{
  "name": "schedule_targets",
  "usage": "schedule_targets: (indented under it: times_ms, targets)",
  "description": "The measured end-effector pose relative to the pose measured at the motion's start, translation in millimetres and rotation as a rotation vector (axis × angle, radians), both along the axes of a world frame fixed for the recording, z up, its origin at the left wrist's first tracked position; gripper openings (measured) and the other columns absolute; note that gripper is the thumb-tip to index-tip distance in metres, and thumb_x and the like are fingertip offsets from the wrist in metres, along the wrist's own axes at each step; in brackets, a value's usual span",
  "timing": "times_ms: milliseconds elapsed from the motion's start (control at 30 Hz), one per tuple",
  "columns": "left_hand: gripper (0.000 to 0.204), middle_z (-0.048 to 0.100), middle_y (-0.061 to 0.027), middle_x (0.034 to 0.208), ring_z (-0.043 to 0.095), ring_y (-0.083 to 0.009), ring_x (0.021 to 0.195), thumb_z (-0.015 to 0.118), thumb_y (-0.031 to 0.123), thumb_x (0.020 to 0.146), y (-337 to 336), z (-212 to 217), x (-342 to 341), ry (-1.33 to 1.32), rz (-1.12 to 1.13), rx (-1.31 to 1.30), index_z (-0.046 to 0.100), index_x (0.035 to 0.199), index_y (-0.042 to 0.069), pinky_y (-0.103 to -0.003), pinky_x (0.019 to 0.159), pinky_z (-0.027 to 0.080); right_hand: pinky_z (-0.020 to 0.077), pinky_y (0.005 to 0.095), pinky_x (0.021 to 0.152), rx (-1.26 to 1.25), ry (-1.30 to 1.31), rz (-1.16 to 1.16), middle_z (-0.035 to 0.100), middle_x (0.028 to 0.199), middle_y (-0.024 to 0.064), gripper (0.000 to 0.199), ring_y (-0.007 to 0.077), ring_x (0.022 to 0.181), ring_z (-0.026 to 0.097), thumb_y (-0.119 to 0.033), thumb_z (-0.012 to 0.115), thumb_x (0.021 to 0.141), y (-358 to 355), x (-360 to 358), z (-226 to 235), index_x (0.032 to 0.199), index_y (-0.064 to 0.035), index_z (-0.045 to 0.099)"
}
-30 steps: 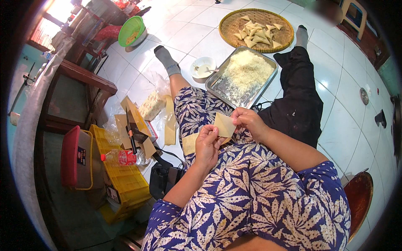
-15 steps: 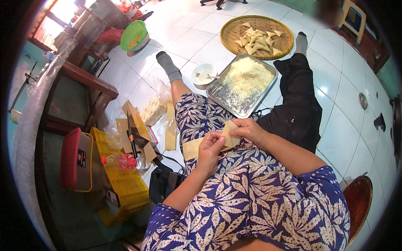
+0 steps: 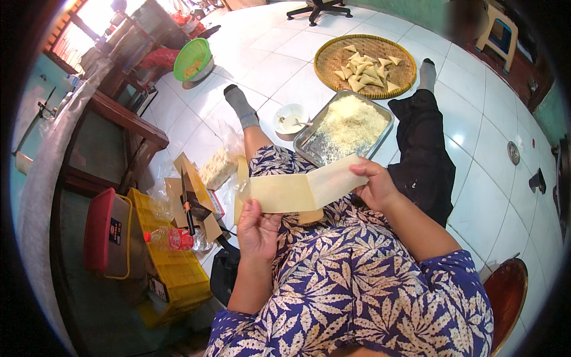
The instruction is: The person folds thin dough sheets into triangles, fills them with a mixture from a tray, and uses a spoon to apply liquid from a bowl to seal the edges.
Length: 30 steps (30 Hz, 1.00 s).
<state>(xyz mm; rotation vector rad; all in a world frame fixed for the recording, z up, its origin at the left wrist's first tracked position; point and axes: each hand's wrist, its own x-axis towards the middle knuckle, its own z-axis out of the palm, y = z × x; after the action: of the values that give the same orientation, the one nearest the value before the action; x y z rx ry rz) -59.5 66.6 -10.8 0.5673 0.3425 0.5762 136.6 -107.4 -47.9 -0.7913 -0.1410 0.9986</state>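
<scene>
Pale pastry strip (image 3: pixel 306 189) stretched between left hand (image 3: pixel 257 229), right hand (image 3: pixel 375 184).

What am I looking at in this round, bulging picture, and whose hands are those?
There is no machine here. A camera worn on a seated person's head looks down, and its wide lens bends the edges. The two forearms rising from the bottom are that person's own. The left hand and right hand each pinch one end of a long pale strip of thin dough wrapper, stretched out flat above the lap. On the white tiled floor ahead lie a rectangular metal tray of shredded white filling, a small white bowl with a spoon and a round woven basket of folded triangular pastries. A yellow plastic crate sits on the person's left.
</scene>
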Motion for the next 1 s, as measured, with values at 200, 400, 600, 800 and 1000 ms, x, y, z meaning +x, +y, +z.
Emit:
schedule_targets:
  times_ms: [200,400,600,800,1000]
  targets:
    - [0.030,0.055,-0.0159,0.117,0.057,-0.0252,0.105,0.044,0.013,0.093,53.1,-8.5,-21.6,-0.038,0.208,-0.041,0.044,0.120,-0.001,-0.038,0.089,0.050,0.0463,0.0397,0.087,0.145,0.182,-0.159,0.060,0.104,0.0163,0.038,0.0273,0.095,0.060,-0.018,0.050,0.081,-16.8,34.6,1.0,0.112,0.0040,0.050]
    - [0.033,0.055,-0.0146,0.118,0.056,-0.0242,0.106,0.045,0.014,0.092,115.3,-15.8,-56.5,-0.155,0.400,-0.016,0.044,0.120,-0.003,-0.036,0.091,0.048,0.0471,0.0418,0.088,0.315,0.167,-0.220,0.061,0.103,0.0193,0.035,0.0298,0.097,0.060,-0.021,0.048,0.084,-54.8,90.2,-12.4,0.105,0.0067,0.054]
    - [0.031,0.055,-0.0164,0.118,0.056,-0.0263,0.107,0.046,0.011,0.091,128.9,18.9,-93.4,-0.316,0.531,0.069,0.045,0.119,-0.004,-0.038,0.091,0.049,0.0496,0.0441,0.087,0.360,0.061,-0.211,0.060,0.105,0.0206,0.034,0.0314,0.101,0.059,-0.019,0.048,0.084,-56.0,108.8,18.5,0.106,0.0067,0.053]
    - [0.022,0.056,-0.0151,0.113,0.057,-0.0276,0.104,0.049,0.011,0.090,108.1,53.2,-96.6,-0.153,0.642,0.335,0.050,0.109,0.000,-0.051,0.093,0.045,0.0448,0.0421,0.090,0.104,-0.116,-0.116,0.055,0.115,0.0161,0.038,0.0279,0.104,0.055,-0.018,0.047,0.086,30.4,53.1,60.4,0.118,0.0025,0.045]
    - [0.020,0.058,-0.0121,0.110,0.058,-0.0259,0.100,0.048,0.011,0.090,82.6,82.7,-112.8,-0.147,0.754,0.325,0.051,0.109,0.005,-0.045,0.089,0.047,0.0448,0.0408,0.091,0.294,0.019,0.167,0.055,0.115,0.0168,0.040,0.0277,0.105,0.056,-0.015,0.047,0.085,87.2,2.0,89.3,0.121,0.0033,0.043]
